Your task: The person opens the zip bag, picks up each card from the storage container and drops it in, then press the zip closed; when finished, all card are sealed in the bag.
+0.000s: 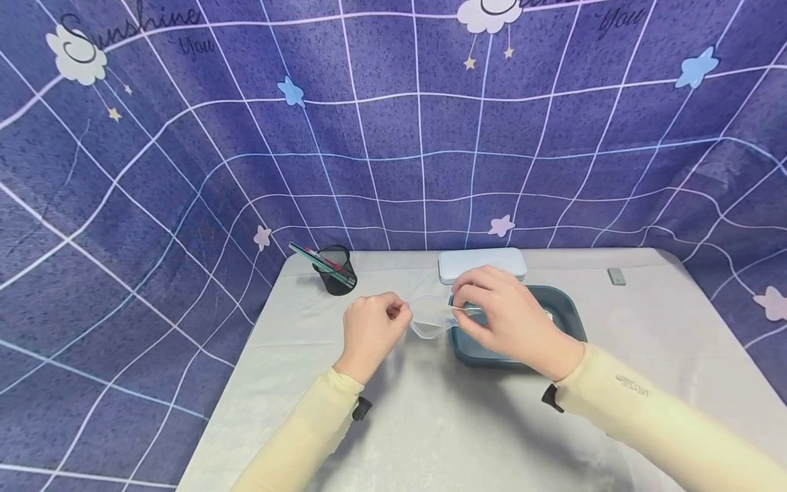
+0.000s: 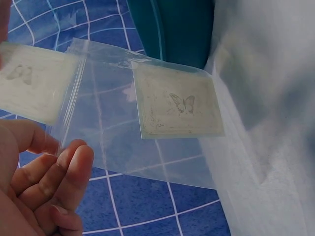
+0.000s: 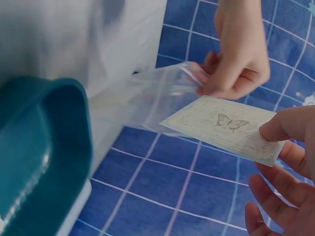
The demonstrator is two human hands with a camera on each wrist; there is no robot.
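Note:
My left hand (image 1: 371, 335) pinches the edge of a clear zip bag (image 2: 118, 142) near its mouth. A cream card (image 2: 179, 98) printed with a butterfly shows inside the bag in the left wrist view. Between thumb and fingers, my right hand (image 1: 507, 318) holds another butterfly card (image 3: 229, 128) by one end. The far end of that card is at the bag's mouth; how far it reaches in is hard to tell. Below the right hand stands a dark teal bin (image 1: 568, 314), partly hidden by the hand.
A white case (image 1: 482, 263) lies behind the bin. At the back left is a black mesh pen cup (image 1: 338, 283) with several items leaning in it. A small grey object (image 1: 617, 276) rests at the back right. Patterned blue curtain (image 1: 393, 137) surrounds the white table (image 1: 406, 424).

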